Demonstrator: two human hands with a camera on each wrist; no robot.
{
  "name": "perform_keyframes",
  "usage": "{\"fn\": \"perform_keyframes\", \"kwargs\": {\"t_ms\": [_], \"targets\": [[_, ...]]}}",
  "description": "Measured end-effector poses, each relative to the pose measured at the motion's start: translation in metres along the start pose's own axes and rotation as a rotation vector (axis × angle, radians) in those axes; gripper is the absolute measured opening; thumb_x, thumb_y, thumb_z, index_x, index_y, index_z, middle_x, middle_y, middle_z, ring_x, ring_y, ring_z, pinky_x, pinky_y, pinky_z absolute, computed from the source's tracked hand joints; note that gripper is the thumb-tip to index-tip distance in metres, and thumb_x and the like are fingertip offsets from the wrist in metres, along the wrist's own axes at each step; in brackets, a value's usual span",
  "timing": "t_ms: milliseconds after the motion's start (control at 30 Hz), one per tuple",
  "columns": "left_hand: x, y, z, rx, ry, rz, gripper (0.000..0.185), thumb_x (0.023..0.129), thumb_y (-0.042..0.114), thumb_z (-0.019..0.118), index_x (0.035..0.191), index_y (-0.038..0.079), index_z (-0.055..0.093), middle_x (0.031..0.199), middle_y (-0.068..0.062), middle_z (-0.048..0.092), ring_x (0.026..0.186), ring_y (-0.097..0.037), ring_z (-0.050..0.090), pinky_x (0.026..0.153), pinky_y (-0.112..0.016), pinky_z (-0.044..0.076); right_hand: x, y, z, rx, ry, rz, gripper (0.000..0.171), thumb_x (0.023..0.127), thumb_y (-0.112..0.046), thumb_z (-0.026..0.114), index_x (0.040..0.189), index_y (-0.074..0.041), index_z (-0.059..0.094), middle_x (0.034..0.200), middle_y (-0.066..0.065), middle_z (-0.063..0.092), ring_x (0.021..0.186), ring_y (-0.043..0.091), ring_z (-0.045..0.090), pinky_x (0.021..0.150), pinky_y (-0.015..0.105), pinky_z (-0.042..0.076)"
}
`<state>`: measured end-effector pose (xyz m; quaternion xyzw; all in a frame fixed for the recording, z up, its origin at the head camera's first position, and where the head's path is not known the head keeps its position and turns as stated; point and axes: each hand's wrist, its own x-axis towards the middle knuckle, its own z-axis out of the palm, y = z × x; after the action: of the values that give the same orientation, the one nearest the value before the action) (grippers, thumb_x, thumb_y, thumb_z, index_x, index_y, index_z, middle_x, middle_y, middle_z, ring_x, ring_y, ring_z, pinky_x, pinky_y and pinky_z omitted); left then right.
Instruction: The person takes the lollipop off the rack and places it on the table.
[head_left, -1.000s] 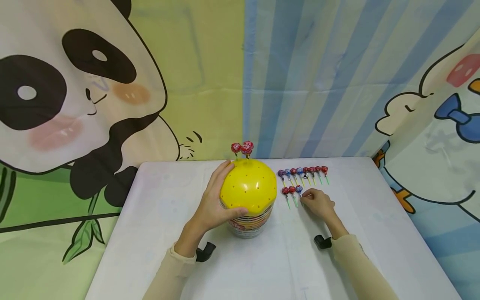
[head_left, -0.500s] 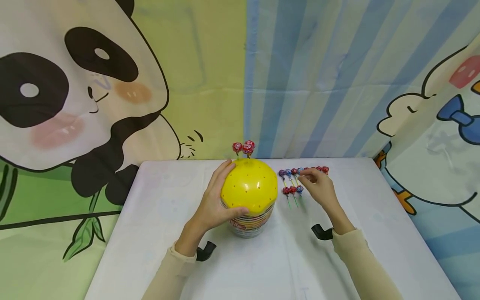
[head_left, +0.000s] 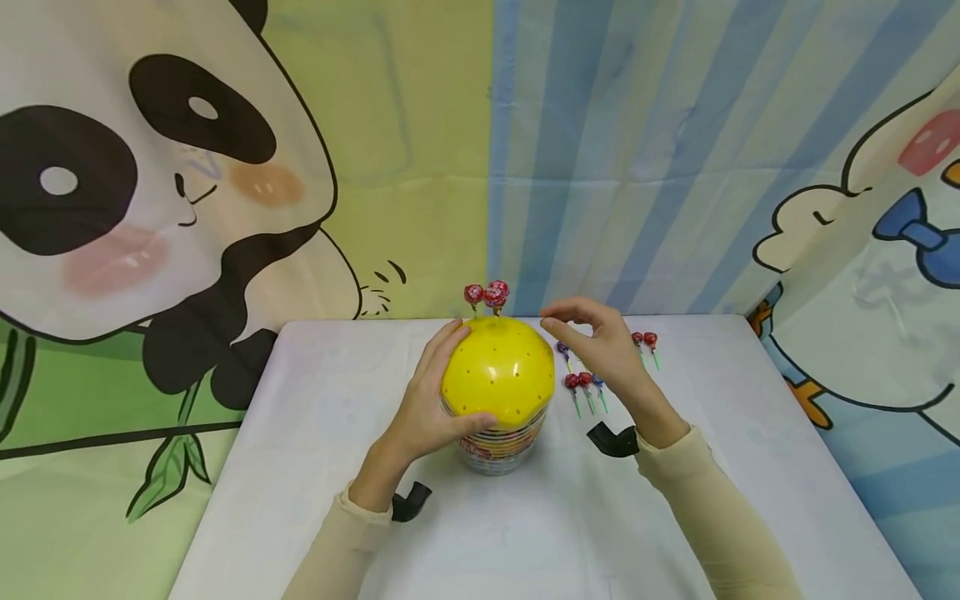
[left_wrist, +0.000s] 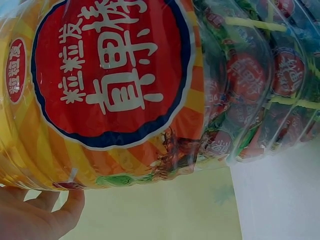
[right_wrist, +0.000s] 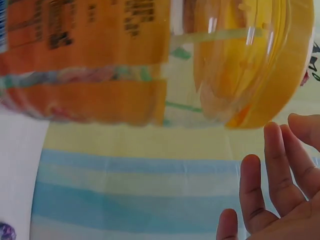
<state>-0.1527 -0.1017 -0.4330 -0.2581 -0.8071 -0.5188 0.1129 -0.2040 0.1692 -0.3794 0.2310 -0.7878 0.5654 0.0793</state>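
A clear jar (head_left: pixel 498 446) full of wrapped lollipops (left_wrist: pixel 250 75) stands mid-table under a yellow domed lid (head_left: pixel 498 375) dotted with holes. Three red lollipops (head_left: pixel 486 294) stick up from the lid's far side. My left hand (head_left: pixel 431 400) grips the jar's left side, thumb in front; its palm (left_wrist: pixel 35 215) shows under the red label (left_wrist: pixel 115 75). My right hand (head_left: pixel 600 346) hovers just right of the dome's top, thumb and index finger reaching toward the dome. Its fingers (right_wrist: pixel 270 200) show beside the lid (right_wrist: pixel 265 60). Whether it pinches a lollipop is hidden.
Loose lollipops lie right of the jar: a front row of three (head_left: pixel 585 381), a purple one (head_left: pixel 562 347) and two red ones (head_left: pixel 643 338) behind, others hidden by my hand. The white table (head_left: pixel 322 417) backs onto cartoon curtains.
My right hand went from the front row to the back row of loose lollipops, then rose and swung left to the top of the dome. The left hand stayed on the jar.
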Motion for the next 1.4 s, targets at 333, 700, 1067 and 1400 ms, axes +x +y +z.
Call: {"fn": "perform_keyframes", "kwargs": {"t_ms": [333,700,1067,1400], "targets": [[-0.001,-0.001,0.000,-0.012,-0.015,-0.003,0.103,0.073,0.068,0.077,0.157,0.035,0.028,0.164,0.003,0.018,0.142,-0.023,0.032,0.103,-0.058,0.042,0.037,0.002,0.012,0.147,-0.212,0.138,0.030,0.098,-0.030,0.067,0.121,-0.011,0.069,0.119,0.005,0.067,0.110,0.026,0.061,0.099,0.046,0.048],[-0.001,0.001,0.000,-0.016,-0.017,-0.011,0.103,0.072,0.070,0.076,0.157,0.035,0.028,0.164,0.005,0.017,0.142,-0.023,0.032,0.104,-0.057,0.041,0.064,0.006,0.017,0.231,-0.409,0.196,0.022,0.098,-0.020,0.067,0.116,-0.007,0.068,0.114,0.013,0.067,0.107,0.030,0.061,0.097,0.042,0.051],[-0.001,0.000,-0.001,-0.009,-0.010,-0.011,0.103,0.072,0.070,0.076,0.157,0.034,0.028,0.164,0.007,0.017,0.142,-0.023,0.032,0.104,-0.058,0.040,0.068,0.008,0.019,0.263,-0.448,0.153,0.017,0.100,-0.015,0.063,0.114,-0.007,0.068,0.114,0.014,0.067,0.107,0.032,0.061,0.097,0.042,0.051],[-0.001,0.000,0.000,-0.012,-0.010,-0.019,0.103,0.072,0.070,0.076,0.157,0.036,0.028,0.164,0.007,0.017,0.142,-0.024,0.032,0.102,-0.057,0.042,0.069,0.001,0.013,0.298,-0.297,0.091,0.011,0.099,-0.013,0.064,0.110,-0.011,0.068,0.113,0.011,0.062,0.111,0.040,0.054,0.096,0.042,0.049]]}}
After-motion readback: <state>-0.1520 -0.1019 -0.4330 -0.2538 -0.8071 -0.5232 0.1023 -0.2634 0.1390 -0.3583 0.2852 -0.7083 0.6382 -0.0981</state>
